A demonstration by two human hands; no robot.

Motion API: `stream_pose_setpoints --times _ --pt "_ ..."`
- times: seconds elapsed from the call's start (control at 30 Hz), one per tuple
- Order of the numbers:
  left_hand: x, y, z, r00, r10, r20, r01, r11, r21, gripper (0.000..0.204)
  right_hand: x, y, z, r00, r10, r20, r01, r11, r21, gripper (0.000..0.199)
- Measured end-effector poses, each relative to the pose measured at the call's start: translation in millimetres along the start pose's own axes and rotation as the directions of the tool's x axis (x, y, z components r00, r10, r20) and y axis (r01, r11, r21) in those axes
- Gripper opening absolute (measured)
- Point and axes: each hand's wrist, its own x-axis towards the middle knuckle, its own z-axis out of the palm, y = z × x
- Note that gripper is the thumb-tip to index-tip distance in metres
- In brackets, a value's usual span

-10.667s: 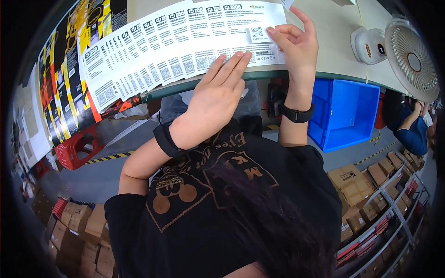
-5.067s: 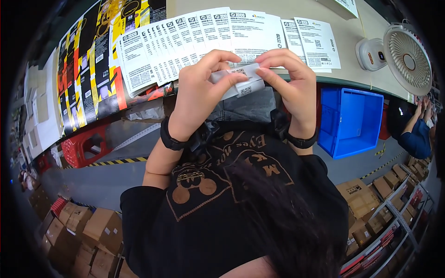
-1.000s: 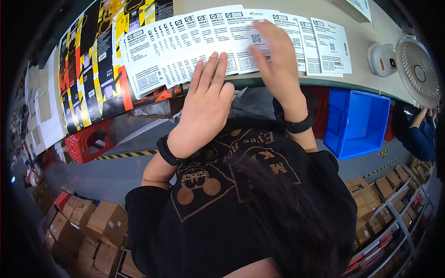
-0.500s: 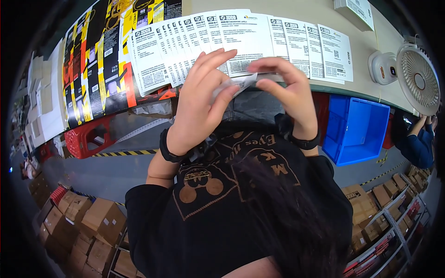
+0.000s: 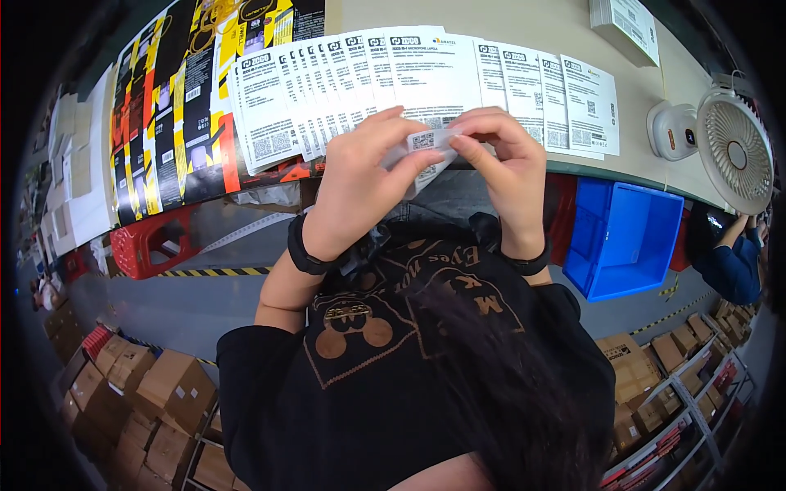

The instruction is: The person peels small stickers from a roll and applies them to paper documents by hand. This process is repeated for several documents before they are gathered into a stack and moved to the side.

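Note:
A strip of small white labels point(image 5: 423, 142) printed with square black codes is stretched between my hands, its lower part curling down past the table edge. My left hand point(image 5: 358, 178) is closed on the strip, with thumb and fingers pinching it from the left. On the other side, my right hand point(image 5: 509, 160) pinches the strip's right end between thumb and forefinger. Just beyond my fingers, white printed sheets point(image 5: 438, 78) lie fanned out in an overlapping row on the table. My fingers cover the lower edges of some sheets.
Black and yellow packaging sheets point(image 5: 176, 114) cover the table's left side. At the right stand a white fan point(image 5: 737, 155) and a stack of white cards point(image 5: 624, 29). Below the table edge are a blue crate point(image 5: 634, 241) and a red stool point(image 5: 147, 252). Cardboard boxes point(image 5: 180, 385) fill shelves behind me.
My right hand has come in from beside the strip and now pinches its end. The strip has been raised and turned, so a printed code faces up.

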Motion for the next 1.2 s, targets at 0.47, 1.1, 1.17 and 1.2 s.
stream_pose_setpoints --times 0.47,1.1,1.17,1.2 --pt "11.1 -2.7 0.4 0.995 0.063 -0.082 -0.056 0.995 0.085 0.018 0.1 3.9 0.9 0.999 0.053 0.011 -0.054 0.956 0.290 0.051" --pt "-0.5 -11.0 1.1 0.896 0.138 0.423 -0.165 0.986 0.028 0.011 58.7 14.8 -21.3 0.988 0.130 -0.079 -0.141 0.979 -0.151 0.055" --pt "-0.8 -10.7 0.4 0.872 0.087 0.482 -0.145 0.986 0.085 0.011 60.4 20.1 -18.9 0.987 0.136 -0.081 -0.149 0.969 -0.195 0.056" --pt "-1.0 -10.9 -0.1 0.858 0.059 0.509 -0.136 0.984 0.115 0.010 61.1 22.4 -17.2 0.989 0.121 -0.085 -0.137 0.968 -0.212 0.056"
